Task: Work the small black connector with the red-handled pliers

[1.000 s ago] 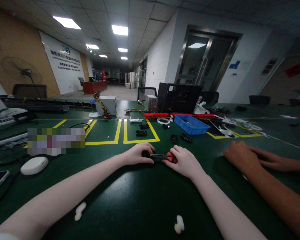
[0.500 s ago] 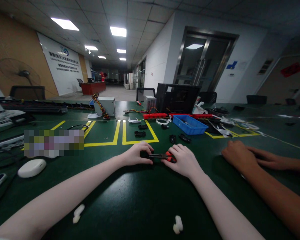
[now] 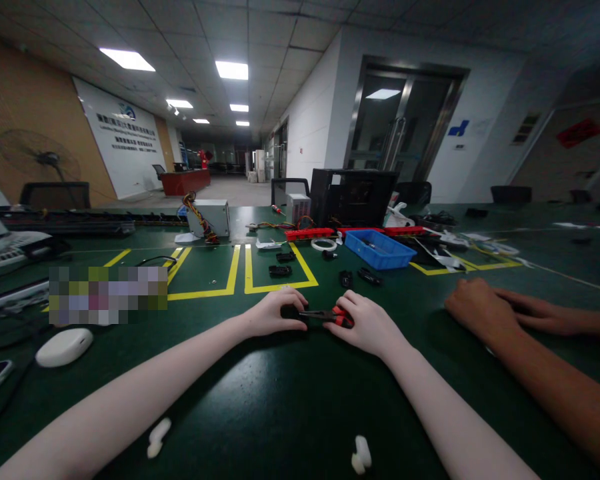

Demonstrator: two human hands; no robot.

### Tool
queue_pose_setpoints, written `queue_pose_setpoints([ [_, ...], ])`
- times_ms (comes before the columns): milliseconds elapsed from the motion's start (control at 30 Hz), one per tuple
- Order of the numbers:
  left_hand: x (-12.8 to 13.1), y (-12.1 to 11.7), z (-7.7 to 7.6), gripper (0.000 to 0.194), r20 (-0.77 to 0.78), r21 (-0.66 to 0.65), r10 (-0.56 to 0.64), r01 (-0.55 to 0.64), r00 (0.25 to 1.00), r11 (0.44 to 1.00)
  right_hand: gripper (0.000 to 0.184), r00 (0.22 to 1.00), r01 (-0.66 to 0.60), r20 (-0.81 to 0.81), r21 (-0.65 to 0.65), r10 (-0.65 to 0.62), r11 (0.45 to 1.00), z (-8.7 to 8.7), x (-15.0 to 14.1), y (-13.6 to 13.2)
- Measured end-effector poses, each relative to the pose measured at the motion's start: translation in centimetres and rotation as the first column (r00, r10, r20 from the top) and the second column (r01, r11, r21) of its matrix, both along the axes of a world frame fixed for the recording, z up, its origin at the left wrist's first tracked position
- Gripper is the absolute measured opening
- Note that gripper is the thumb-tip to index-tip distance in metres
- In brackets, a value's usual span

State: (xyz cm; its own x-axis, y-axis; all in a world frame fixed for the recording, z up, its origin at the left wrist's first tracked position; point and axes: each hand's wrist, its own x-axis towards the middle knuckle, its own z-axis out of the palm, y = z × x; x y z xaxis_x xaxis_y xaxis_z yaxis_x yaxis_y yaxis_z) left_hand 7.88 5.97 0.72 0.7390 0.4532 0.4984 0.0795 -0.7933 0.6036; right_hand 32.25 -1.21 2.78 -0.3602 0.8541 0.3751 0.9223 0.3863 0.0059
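My right hand [image 3: 367, 323] is closed around the red handles of a pair of needle-nose pliers [image 3: 323, 314]. The pliers' dark jaws point left, toward my left hand [image 3: 275, 312]. Between the curved fingers and thumb of that hand sits a small black part [image 3: 291, 312], mostly covered, so its kind cannot be made out. The plier tips reach this black part; whether they grip it is too small to tell. Both hands are low over the green table [image 3: 260, 400].
Ahead lie black connector pieces [image 3: 280, 271], a blue tray [image 3: 379, 250], a white ring [image 3: 324, 245] and a black computer case [image 3: 354, 198]. White earbuds [image 3: 361, 453] lie near the front edge. At right rest another person's hands [image 3: 480, 308]. A white case [image 3: 65, 347] is at left.
The view has tilted up slightly, so the table things sit a little lower. Both hands keep nearly the same pose, with the pliers and black part still held.
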Motion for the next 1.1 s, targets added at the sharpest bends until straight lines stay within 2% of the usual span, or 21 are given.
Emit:
queue_pose_setpoints([
  [233, 0.1, 0.1, -0.2, 0.028, -0.011, 0.0, 0.006, -0.006, 1.0, 1.0, 0.029, 0.999, -0.011, 0.036, 0.064, 0.008, 0.998, 0.2, 0.1, 0.0],
  [633, 0.1, -0.1, 0.1, 0.022, -0.026, -0.012, 0.005, -0.005, 1.0, 1.0, 0.033, 0.996, -0.032, -0.081, -0.085, 0.025, 0.996, 0.3, -0.1, 0.1],
  [733, 0.1, -0.1, 0.1, 0.022, -0.025, -0.017, 0.009, -0.01, 1.0, 1.0, 0.041, 0.995, -0.04, -0.1, -0.102, 0.029, 0.994, 0.2, 0.2, 0.1],
  [900, 0.1, -0.2, 0.2, 0.021, -0.009, 0.0, -0.001, 0.001, 1.0, 1.0, 0.065, 0.989, -0.046, -0.144, -0.122, 0.028, 0.992, -0.2, 1.1, 0.4],
  [1000, 0.1, -0.1, 0.2, 0.02, -0.003, -0.001, 0.018, -0.018, 1.0, 1.0, 0.058, 0.992, -0.043, -0.127, -0.147, 0.024, 0.988, -0.5, 1.3, 0.5],
  [1100, 0.0, 0.0, 0.1, 0.02, 0.013, -0.019, 0.046, -0.046, 0.999, 0.999, 0.05, 0.995, -0.051, -0.093, -0.096, 0.042, 0.994, -0.6, 1.1, 0.5],
])
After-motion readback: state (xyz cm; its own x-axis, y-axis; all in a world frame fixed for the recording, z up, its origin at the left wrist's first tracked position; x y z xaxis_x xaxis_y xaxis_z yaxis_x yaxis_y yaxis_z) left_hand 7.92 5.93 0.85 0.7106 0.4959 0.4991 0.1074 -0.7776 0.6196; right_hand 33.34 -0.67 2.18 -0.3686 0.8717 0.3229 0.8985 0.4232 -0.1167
